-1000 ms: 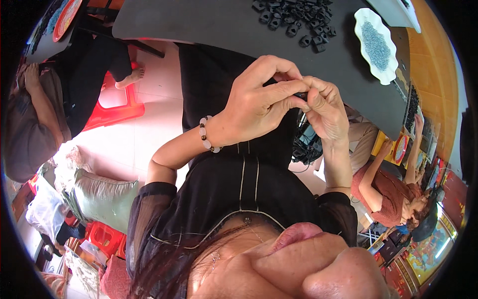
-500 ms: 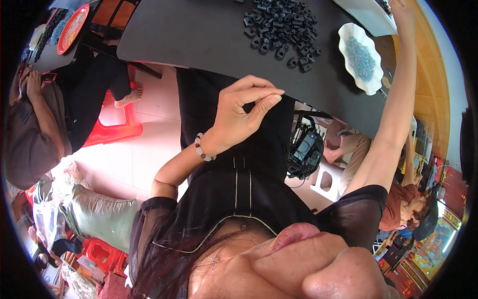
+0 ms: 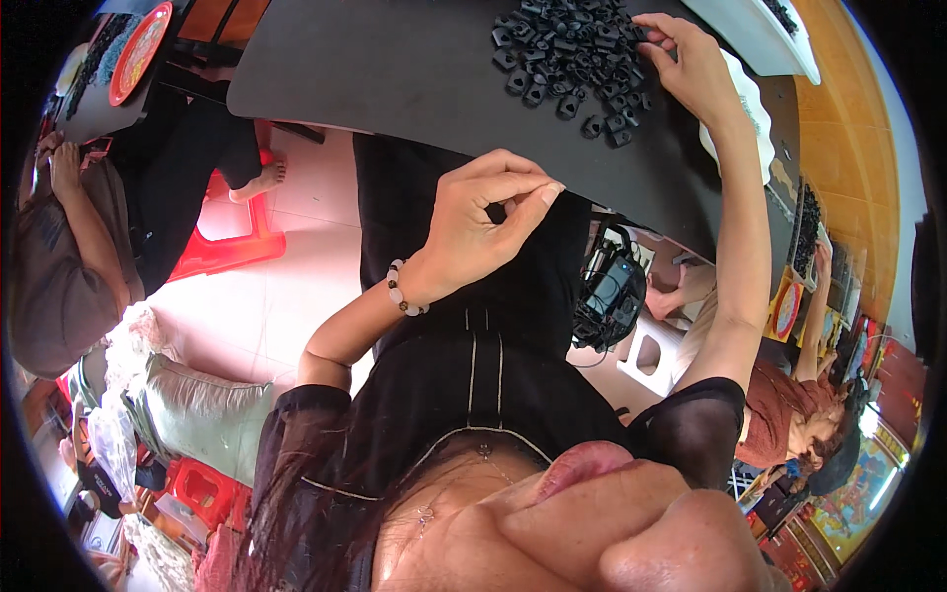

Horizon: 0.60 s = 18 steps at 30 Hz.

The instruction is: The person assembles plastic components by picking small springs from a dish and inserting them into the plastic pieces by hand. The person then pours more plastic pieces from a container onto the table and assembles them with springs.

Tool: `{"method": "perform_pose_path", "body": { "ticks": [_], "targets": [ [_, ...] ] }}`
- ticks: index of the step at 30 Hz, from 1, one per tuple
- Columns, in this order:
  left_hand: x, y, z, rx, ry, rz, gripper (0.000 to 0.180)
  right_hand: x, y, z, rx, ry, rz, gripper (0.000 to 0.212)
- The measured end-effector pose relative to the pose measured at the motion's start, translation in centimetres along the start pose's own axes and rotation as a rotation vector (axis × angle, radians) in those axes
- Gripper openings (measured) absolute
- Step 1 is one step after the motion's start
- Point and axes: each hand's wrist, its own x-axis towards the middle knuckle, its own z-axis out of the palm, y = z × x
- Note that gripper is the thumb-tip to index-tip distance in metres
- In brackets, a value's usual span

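Observation:
My left hand (image 3: 490, 210) hovers in front of the table's near edge, thumb and forefinger pinched together. Whatever the pinch holds, if anything, is too small to make out. A beaded bracelet (image 3: 397, 286) circles that wrist. At the right side of a heap of small black plastic pieces (image 3: 567, 59), my right hand (image 3: 691, 71) reaches in with bent fingers. Its fingertips close on one of the black pieces, partly hidden by the fingers. Behind that wrist stands a white scalloped dish (image 3: 758, 109), mostly covered by my arm; its bluish beads barely show.
The dark table (image 3: 395, 74) bears the heap. A white tray (image 3: 779, 49) with black pieces stands at the far right. A black bag (image 3: 609, 286) hangs below the table edge. One person (image 3: 74, 257) sits at left beside a red stool (image 3: 232, 252); another (image 3: 789, 409) is at right.
My right hand has come back from the white tray at the far right to the heap of black pieces. My left hand has stayed almost still, pinched.

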Motion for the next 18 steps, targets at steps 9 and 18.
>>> {"method": "perform_pose_path", "body": {
  "ticks": [9,18],
  "targets": [
    [0.2,0.3,0.7,-0.202,-0.059,-0.115,0.016,-2.2,-1.0,-0.6,0.158,0.121,0.066,0.021],
    [2.5,1.8,2.6,-0.606,-0.011,-0.209,0.032,-7.9,-11.5,-2.2,0.385,0.171,-0.25,0.029]
  ]
}}
